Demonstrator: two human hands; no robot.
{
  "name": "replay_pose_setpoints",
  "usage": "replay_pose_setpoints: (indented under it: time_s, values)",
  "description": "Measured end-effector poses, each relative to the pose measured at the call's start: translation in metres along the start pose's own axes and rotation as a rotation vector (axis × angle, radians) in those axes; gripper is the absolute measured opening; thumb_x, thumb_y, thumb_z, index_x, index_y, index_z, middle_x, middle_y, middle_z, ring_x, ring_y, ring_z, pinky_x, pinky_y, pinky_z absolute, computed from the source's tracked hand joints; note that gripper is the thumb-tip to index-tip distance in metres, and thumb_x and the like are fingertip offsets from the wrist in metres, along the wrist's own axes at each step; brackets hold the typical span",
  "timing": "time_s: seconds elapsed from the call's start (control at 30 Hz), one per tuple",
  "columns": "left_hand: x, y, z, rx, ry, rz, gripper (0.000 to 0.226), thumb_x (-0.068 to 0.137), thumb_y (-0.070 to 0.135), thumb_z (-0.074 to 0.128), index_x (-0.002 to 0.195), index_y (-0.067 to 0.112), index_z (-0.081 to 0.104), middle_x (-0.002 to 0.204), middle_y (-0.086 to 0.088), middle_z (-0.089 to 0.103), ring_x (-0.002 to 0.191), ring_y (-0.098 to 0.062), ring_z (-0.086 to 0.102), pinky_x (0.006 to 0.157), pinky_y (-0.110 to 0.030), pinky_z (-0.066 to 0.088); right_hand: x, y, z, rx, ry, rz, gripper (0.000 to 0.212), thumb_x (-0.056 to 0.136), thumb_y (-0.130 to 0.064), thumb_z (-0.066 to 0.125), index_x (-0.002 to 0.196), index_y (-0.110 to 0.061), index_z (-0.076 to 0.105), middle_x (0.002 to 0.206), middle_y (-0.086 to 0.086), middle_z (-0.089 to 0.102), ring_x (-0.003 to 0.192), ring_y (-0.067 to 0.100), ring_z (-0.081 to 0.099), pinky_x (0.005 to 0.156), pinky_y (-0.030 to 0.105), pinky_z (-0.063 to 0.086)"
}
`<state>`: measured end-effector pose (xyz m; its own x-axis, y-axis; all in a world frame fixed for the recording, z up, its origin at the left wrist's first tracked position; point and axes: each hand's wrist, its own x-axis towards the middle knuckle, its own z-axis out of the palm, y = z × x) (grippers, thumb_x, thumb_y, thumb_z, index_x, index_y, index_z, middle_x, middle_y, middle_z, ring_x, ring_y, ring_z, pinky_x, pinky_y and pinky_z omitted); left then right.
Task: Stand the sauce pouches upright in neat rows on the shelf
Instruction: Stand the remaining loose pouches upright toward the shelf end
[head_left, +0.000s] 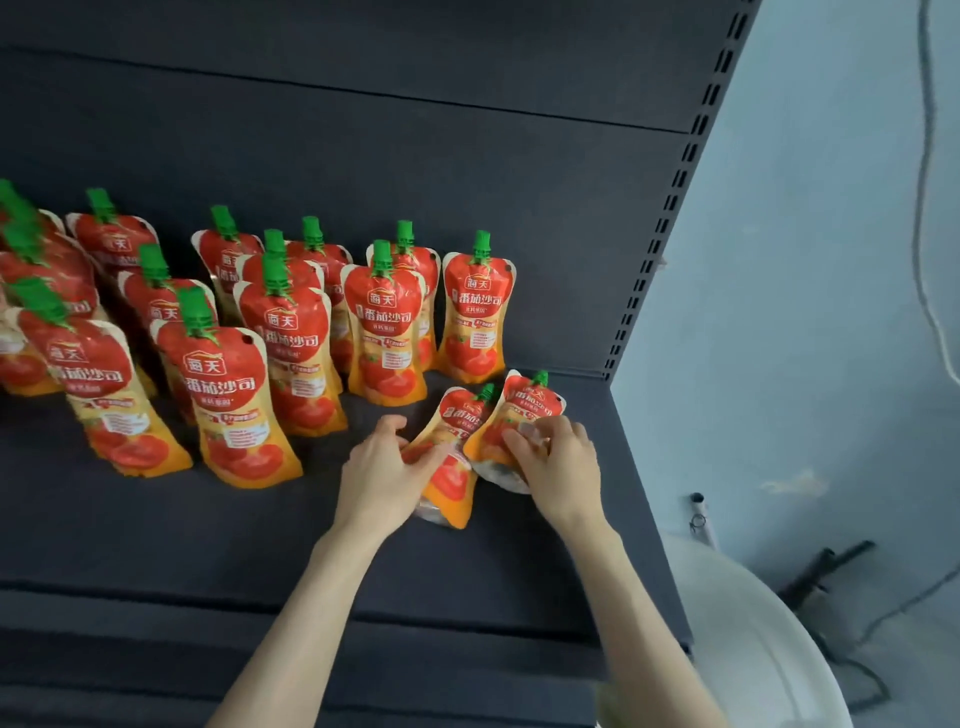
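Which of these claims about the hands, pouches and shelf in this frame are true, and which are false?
1. Each hand holds one pouch. True: the left hand grips the left pouch, and the right hand grips the right pouch.
2. Both held pouches stand upright. False: both are tilted in the hands.
3. The standing pouches have green caps. True.
4. The shelf is white. False: it is dark grey.
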<state>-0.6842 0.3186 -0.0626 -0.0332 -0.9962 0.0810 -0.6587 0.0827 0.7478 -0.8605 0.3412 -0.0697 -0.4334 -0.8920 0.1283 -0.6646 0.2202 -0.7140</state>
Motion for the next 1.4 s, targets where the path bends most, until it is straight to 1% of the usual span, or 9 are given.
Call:
replay_pose_setpoints:
  time_s: [0.1,0.2,0.27,0.4,0.53,0.83,1.03,1.17,1.4]
  values:
    - [0.006,0.001,0.000,-0.021,-0.082,-0.069,0.061,0.077,0.059,0.062,0.117,0.013,0.058,0.106,-0.001,0.067,0.104,-0.024,0.061,0.089,-0.039,0.047,0.010,0.003,0.007,-0.033,-0.002,0.054,0.061,0.080,-0.053,0.061,0.120,-0.008,0.047,0.120,0.011,0.053,0.112,0.029,0.045,0.093,0.036,0.037]
    - [0.013,0.002,0.000,-0.040,-0.185,-0.064,0.045,0.070,0.061,0.067,0.081,0.018,0.067,0.079,0.003,0.071,0.079,-0.015,0.067,0.078,-0.043,0.054,0.020,0.002,0.001,0.067,-0.096,0.122,0.067,0.072,-0.049,0.072,0.117,-0.010,0.042,0.117,0.010,0.054,0.111,0.028,0.051,0.092,0.041,0.046]
    - [0.016,0.004,0.001,-0.042,-0.253,-0.053,0.040,0.072,0.056,0.069,0.076,0.017,0.066,0.074,0.001,0.071,0.073,-0.014,0.067,0.076,-0.043,0.055,0.027,0.000,-0.007,0.132,-0.181,0.160,0.064,0.068,-0.044,0.078,0.108,-0.013,0.038,0.110,0.006,0.057,0.104,0.025,0.057,0.086,0.038,0.050]
    - [0.014,0.000,0.001,-0.127,-0.286,-0.035,0.030,0.077,0.049,0.068,0.085,0.020,0.062,0.082,0.004,0.071,0.078,-0.013,0.068,0.079,-0.042,0.055,0.031,-0.002,-0.021,0.185,-0.271,0.219,0.060,0.067,-0.032,0.081,0.109,-0.006,0.046,0.102,0.004,0.060,0.090,0.018,0.060,0.071,0.027,0.046]
    - [0.011,-0.004,-0.004,-0.255,-0.289,-0.030,0.027,0.080,0.042,0.067,0.092,0.019,0.061,0.089,0.002,0.071,0.081,-0.013,0.069,0.078,-0.039,0.056,0.022,0.004,-0.028,0.407,-0.298,0.231,0.035,0.074,-0.017,0.077,0.100,-0.010,0.056,0.090,-0.001,0.065,0.073,0.006,0.061,0.058,0.017,0.045]
    - [0.019,0.014,-0.011,-0.608,-0.277,0.063,0.025,0.080,0.023,0.069,0.101,0.030,0.057,0.094,0.011,0.071,0.089,-0.004,0.068,0.065,-0.015,0.053,0.009,0.013,-0.030,0.656,-0.056,0.106,0.032,0.077,-0.012,0.074,0.103,-0.013,0.055,0.096,0.004,0.069,0.082,0.019,0.070,0.066,0.031,0.056]
    - [0.044,0.019,-0.011,-0.624,-0.204,0.178,0.039,0.079,0.017,0.070,0.109,0.034,0.053,0.102,0.020,0.064,0.096,0.003,0.063,0.078,-0.015,0.051,0.029,0.001,-0.030,0.695,-0.004,-0.092,0.028,0.077,0.000,0.072,0.087,-0.013,0.050,0.089,0.008,0.069,0.078,0.019,0.070,0.063,0.033,0.058]
    - [0.052,0.007,-0.003,-0.666,-0.219,0.171,0.034,0.082,0.017,0.067,0.109,0.035,0.055,0.111,0.011,0.065,0.106,-0.008,0.062,0.088,-0.025,0.051,0.035,0.004,-0.017,0.657,0.019,-0.133,0.028,0.078,-0.001,0.071,0.084,-0.016,0.048,0.089,0.007,0.068,0.082,0.020,0.067,0.070,0.030,0.056]
    - [0.059,-0.008,0.011,-0.459,-0.214,0.156,0.063,0.076,0.024,0.074,0.131,0.023,0.042,0.124,0.007,0.056,0.115,-0.010,0.053,0.098,-0.035,0.046,0.033,0.012,-0.007,0.534,-0.058,-0.153,0.040,0.080,-0.002,0.070,0.109,-0.016,0.047,0.100,-0.014,0.060,0.090,-0.003,0.059,0.072,0.007,0.048]
